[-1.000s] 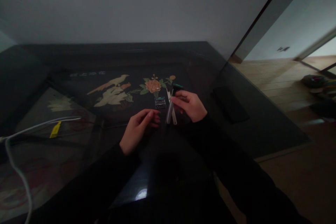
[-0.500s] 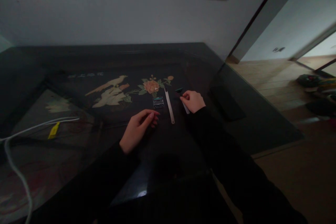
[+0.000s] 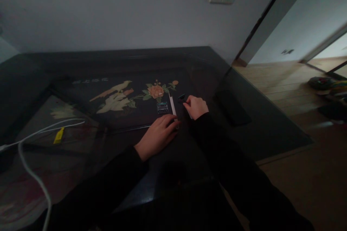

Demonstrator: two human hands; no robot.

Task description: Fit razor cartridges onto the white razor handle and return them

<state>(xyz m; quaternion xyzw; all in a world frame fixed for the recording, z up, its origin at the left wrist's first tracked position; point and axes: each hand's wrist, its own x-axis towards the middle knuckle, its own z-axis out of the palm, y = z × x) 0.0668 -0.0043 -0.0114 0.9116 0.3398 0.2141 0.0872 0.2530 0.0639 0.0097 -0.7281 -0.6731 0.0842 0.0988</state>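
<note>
On the dark glass-topped table (image 3: pixel 81 173), a slim white strip (image 3: pixel 171 105) lies lengthwise, pale against the black surface, its far end pointing at the painted flower (image 3: pixel 155 90). The left hand (image 3: pixel 158 136) rests palm down with fingers together, fingertips (image 3: pixel 173 119) touching the strip's near end. The right hand (image 3: pixel 195 107) is curled, pinching a small dark piece (image 3: pixel 181 97) just right of the strip; what it is cannot be told. A small rectangular cartridge (image 3: pixel 162 108) sits just left of the strip.
</note>
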